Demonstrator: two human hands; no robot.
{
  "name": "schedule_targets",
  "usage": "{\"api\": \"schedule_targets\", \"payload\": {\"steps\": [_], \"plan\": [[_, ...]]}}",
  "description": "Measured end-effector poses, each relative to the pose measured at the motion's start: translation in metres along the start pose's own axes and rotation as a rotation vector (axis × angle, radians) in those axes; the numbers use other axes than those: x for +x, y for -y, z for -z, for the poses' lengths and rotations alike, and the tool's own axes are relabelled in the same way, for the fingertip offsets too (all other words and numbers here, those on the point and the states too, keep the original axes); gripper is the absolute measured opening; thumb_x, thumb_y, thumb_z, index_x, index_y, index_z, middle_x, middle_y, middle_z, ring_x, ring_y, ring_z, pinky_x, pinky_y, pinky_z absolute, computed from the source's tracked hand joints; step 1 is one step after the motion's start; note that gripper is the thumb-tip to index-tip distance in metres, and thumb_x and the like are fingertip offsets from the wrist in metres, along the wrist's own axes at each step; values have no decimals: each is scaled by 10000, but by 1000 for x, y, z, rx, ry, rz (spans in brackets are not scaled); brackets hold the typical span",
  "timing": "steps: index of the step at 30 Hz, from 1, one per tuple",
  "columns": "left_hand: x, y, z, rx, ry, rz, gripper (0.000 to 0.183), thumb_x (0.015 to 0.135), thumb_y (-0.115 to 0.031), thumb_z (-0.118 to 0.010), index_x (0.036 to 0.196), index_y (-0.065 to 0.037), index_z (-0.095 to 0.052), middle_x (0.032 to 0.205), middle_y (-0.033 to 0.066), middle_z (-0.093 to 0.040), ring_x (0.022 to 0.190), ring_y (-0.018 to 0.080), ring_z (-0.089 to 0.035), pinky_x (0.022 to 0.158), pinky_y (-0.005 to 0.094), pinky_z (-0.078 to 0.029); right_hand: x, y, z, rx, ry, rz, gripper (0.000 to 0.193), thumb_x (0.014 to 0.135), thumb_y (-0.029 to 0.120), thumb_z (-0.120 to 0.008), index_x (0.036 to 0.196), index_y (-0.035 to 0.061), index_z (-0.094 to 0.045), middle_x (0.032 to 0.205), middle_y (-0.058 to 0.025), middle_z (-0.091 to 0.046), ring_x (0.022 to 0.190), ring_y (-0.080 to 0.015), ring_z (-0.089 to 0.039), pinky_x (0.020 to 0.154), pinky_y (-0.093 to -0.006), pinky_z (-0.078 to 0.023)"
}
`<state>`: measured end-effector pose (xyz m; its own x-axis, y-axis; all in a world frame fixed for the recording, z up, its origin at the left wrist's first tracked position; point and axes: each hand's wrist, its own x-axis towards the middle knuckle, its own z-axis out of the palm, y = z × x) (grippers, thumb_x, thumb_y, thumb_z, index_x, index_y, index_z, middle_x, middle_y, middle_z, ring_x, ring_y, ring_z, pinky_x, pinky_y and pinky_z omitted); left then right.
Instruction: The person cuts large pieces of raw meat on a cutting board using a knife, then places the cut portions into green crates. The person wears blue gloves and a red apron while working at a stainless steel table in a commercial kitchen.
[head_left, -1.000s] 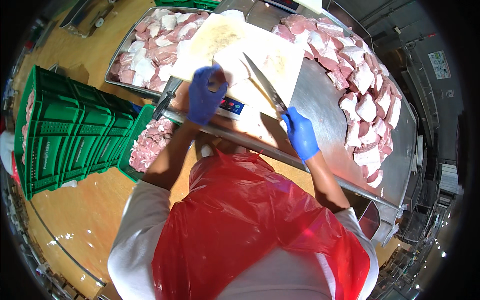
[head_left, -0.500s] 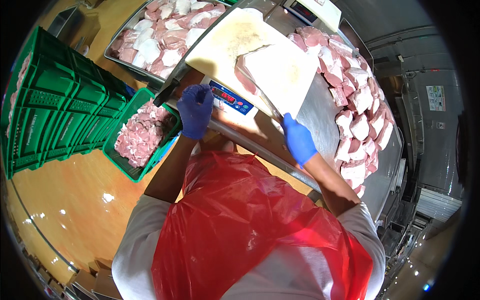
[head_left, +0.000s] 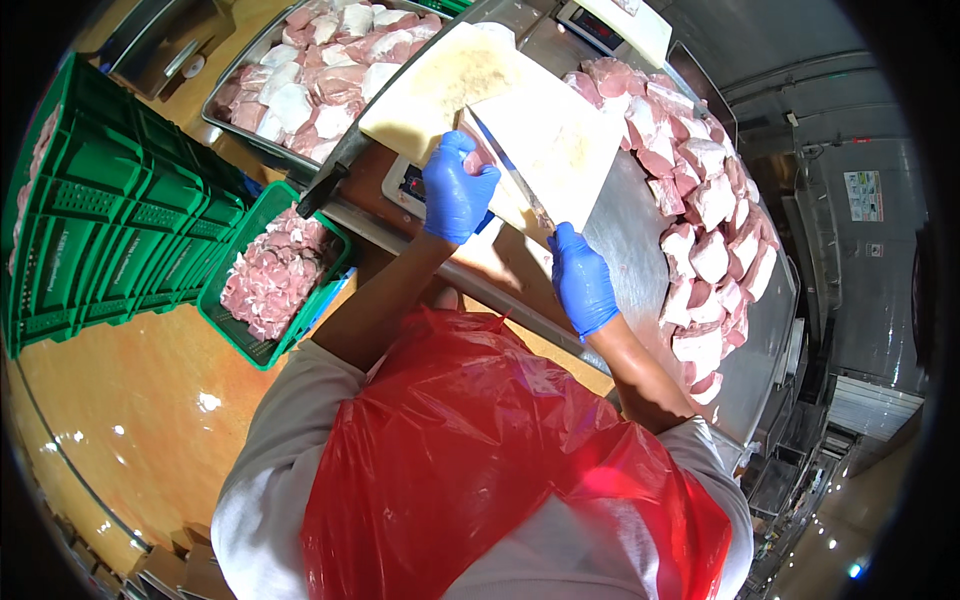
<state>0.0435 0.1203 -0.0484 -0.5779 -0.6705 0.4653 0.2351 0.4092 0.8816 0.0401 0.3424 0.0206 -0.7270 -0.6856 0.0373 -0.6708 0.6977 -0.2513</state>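
In my right hand (head_left: 583,280), gloved in blue, is a long knife (head_left: 519,180) whose blade slants up and left across the white cutting board (head_left: 560,130). My left hand (head_left: 458,190), also blue-gloved, is closed on a piece of pink meat (head_left: 478,157) on the board, just left of the blade. My left fingers partly hide the meat. Below that hand, a digital scale (head_left: 399,187) sits mostly covered by it.
Many cut meat pieces (head_left: 712,255) lie heaped on the steel table (head_left: 640,255) to the right. A metal tray (head_left: 222,118) of meat stands at the far left. Meat trimmings fill a green crate (head_left: 208,303) beside stacked green crates (head_left: 130,210). A black handle (head_left: 322,190) juts from the table edge.
My left hand has moved right and up from beside the scale onto the meat, covering the display. The knife stays in my right hand along the meat's right side.
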Motion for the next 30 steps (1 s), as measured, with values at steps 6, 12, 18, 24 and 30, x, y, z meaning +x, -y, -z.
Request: {"api": "schedule_targets", "payload": {"steps": [6,12,18,24,30], "plan": [[-17,27,11,-139,14,240,289,703,44,-790,905,-14,-592,747,-25,-569,671,37,-522,600,222,-480,14,9,1,-81,155,-39,190,938,51,-517,1124,36,-482,884,-277,-649,763,-445,-678,637,-524,-545],[-9,23,22,-120,36,135,261,673,50,-784,792,-34,-567,703,-29,-547,644,49,-500,581,240,-467,110,65,-20,-71,124,26,175,946,74,-495,1106,7,-484,897,-290,-673,810,-467,-679,719,-531,-551],[-10,32,29,-84,111,200,233,690,39,-763,775,-38,-561,715,-1,-547,647,62,-494,592,253,-462,55,26,-19,-145,177,-33,206,941,70,-501,1140,23,-480,911,-271,-684,806,-467,-682,695,-533,-556],[-8,36,105,244,169,232,171,728,-31,-718,840,-52,-590,730,85,-579,632,165,-544,594,333,-455,-46,-49,45,-246,284,-5,228,964,99,-542,1182,60,-485,874,-267,-645,715,-466,-649,590,-531,-516],[-8,123,305,9,315,436,268,713,156,-665,881,-47,-615,835,-12,-610,784,65,-559,756,230,-497,-103,-51,22,70,-92,-173,153,931,29,-604,1059,45,-521,864,-256,-653,745,-445,-665,595,-489,-505]]}}
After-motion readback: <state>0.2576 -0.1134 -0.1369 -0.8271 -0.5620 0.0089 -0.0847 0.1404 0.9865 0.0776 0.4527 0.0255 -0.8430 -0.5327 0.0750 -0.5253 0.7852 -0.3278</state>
